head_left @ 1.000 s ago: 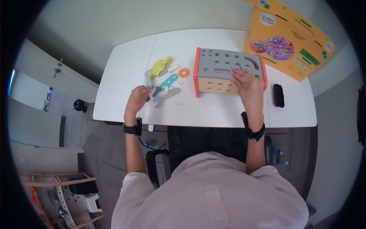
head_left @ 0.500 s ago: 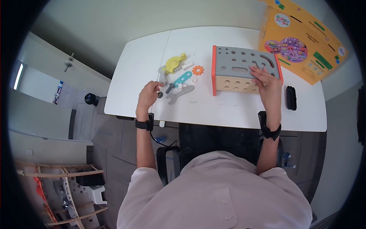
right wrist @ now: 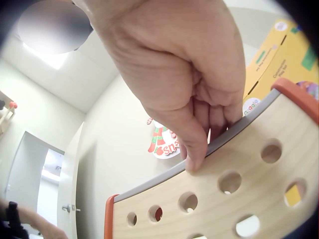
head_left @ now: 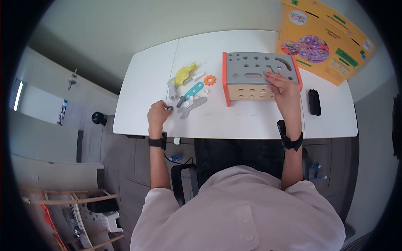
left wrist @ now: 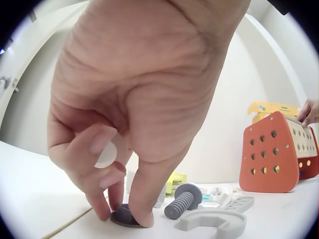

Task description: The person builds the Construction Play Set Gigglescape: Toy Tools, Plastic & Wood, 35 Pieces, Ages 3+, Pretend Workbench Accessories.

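Note:
My left hand (head_left: 158, 113) is low over the table, left of the loose toy parts. Its thumb and fingertips pinch a dark grey round flanged piece (left wrist: 125, 217) at the tabletop, while a white round piece (left wrist: 106, 155) sits among its curled fingers. A grey bolt (left wrist: 183, 201) and a light grey wrench (head_left: 191, 108) lie just to the right. My right hand (head_left: 287, 95) grips the front top edge of a toy workbench (head_left: 247, 91), thumb on the wooden front (right wrist: 203, 191) and fingers over the grey top. Those fingertips are partly hidden in the right wrist view.
Beyond the left hand lie a yellow toy piece (head_left: 183, 75), a teal strip (head_left: 194, 90), an orange gear (head_left: 210, 80) and several small white parts. A yellow box (head_left: 322, 46) stands behind the workbench's right end. A black case (head_left: 314, 102) lies right of it.
The left fingertips have come down and rightward onto the dark grey flanged piece. My right hand stays on the workbench. The head view has swung right, then slightly back.

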Tool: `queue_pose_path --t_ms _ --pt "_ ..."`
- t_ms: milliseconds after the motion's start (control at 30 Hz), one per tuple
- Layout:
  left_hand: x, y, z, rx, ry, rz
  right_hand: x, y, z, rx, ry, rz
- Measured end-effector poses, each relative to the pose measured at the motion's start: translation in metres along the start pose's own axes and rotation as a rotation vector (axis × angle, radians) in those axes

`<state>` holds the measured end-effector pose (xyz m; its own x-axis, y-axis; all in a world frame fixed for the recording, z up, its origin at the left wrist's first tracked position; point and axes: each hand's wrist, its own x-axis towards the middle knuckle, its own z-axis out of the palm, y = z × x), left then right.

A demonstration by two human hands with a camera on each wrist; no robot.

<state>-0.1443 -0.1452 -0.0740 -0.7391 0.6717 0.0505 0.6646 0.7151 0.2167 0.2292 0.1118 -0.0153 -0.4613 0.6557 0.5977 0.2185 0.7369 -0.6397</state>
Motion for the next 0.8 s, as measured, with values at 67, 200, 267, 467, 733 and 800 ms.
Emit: queue_pose_path --t_ms 67,200,267,467,733,800 --pt "-0.008 0.017 -0.023 -0.019 0.036 -0.025 0.001 0.001 -0.002 0.02 -0.026 -0.017" --pt "-0.019 0.063 -0.07 -0.19 0.132 0.287 0.002 -0.004 -0.004 -0.035 -0.042 -0.011" --pt "-0.028 0.094 -0.084 -0.234 0.169 0.388 0.001 -0.008 0.006 -0.088 0.031 -0.06" --pt "-0.042 0.154 -0.091 -0.338 0.179 0.71 -0.013 -0.058 0.034 0.069 0.064 -0.224" --pt "-0.047 0.187 -0.069 -0.391 0.088 0.847 -0.025 -0.058 0.058 0.576 -0.222 0.066" --pt "-0.048 0.19 -0.067 -0.439 0.004 0.813 -0.028 -0.052 0.057 0.661 -0.236 0.197"
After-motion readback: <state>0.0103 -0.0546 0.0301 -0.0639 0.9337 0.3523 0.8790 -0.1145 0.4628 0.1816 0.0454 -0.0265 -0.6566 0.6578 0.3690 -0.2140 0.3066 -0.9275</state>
